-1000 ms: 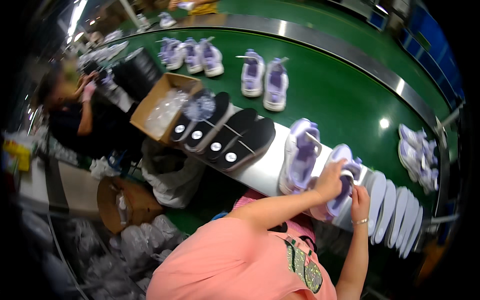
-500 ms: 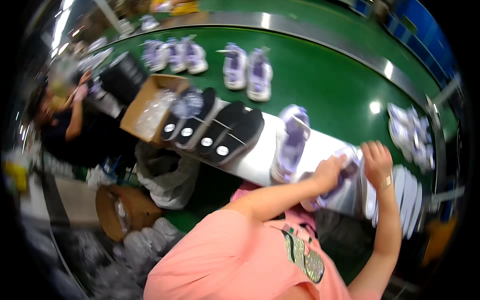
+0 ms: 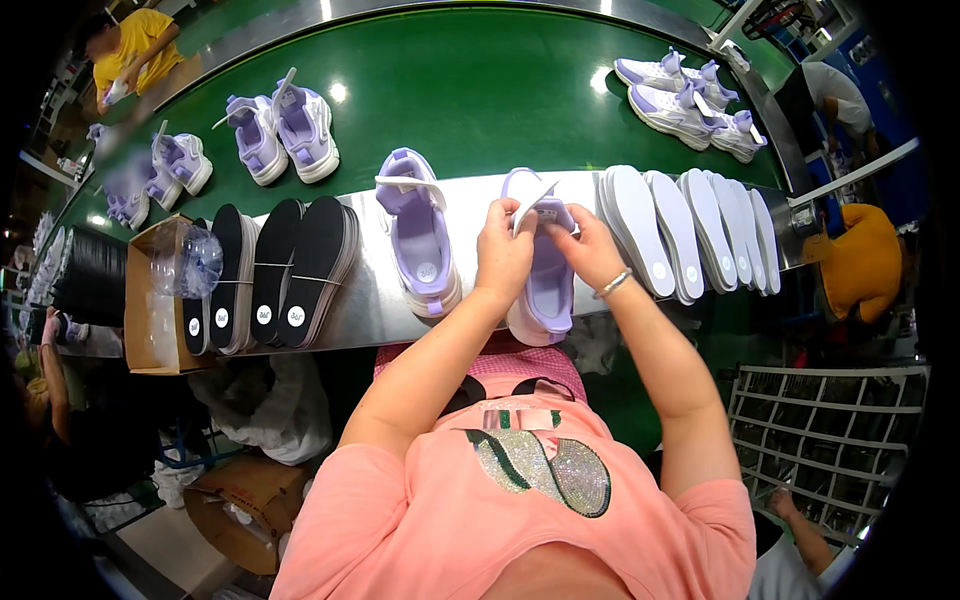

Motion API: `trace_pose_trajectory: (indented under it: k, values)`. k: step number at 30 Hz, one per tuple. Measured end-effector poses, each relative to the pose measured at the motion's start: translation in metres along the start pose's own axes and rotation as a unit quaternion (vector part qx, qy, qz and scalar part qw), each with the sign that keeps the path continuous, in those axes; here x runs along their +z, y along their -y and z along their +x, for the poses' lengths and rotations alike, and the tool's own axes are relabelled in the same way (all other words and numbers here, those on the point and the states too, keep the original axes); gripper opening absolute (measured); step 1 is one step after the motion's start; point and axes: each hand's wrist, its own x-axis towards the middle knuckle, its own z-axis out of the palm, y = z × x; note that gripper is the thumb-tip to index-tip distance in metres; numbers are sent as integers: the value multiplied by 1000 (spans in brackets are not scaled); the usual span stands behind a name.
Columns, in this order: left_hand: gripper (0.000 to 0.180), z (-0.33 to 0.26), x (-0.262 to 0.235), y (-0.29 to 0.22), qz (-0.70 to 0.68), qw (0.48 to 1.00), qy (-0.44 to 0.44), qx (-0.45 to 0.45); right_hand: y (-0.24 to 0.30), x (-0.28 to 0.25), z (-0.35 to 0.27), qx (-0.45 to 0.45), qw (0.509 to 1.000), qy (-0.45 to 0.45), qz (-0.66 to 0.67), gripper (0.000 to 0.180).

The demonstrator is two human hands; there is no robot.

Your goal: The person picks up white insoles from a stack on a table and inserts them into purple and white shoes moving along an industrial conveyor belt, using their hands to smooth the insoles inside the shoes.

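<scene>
I've got both bare hands on one shoe, mid-frame. The left hand [image 3: 503,250] has its fingers closed at a white strap [image 3: 533,205] across the opening of a white-and-lilac sneaker [image 3: 548,285]. The right hand [image 3: 597,257], thin metal bracelet [image 3: 612,283] on the wrist, pinches the lilac upper on the other side, thumb at the opening. That sneaker sits at the near edge of a shiny metal shelf, [image 3: 474,212] heel end toward the wearer — I can't tell if it rests there or is held up.

Just left of it, a second white-and-lilac sneaker [image 3: 418,235] stands on the shelf, a round pale mark on its insole. Further left: flat black insoles [image 3: 272,260] in tied stacks, then an open cardboard box [image 3: 145,310] with clear crumpled plastic [image 3: 190,262] in it. Right side — a row of flat white insoles [image 3: 640,235]. Beyond the shelf, a glossy green surface [image 3: 450,95] carries more sneakers [image 3: 304,132]. Far left, a person in a yellow shirt [image 3: 140,48].
</scene>
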Motion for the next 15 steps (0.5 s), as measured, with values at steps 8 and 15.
trace_pose_trajectory:
  k: [8, 15]
  values:
    - [34, 7, -13, -3, -31, 997, 47, -56, -10, 18, 6, 172, 927, 34, 332, 27]
    - [27, 5, -19, 5, -52, 998, -39, 0, -13, -71, 17, -86, 984, -138, -79, 26]
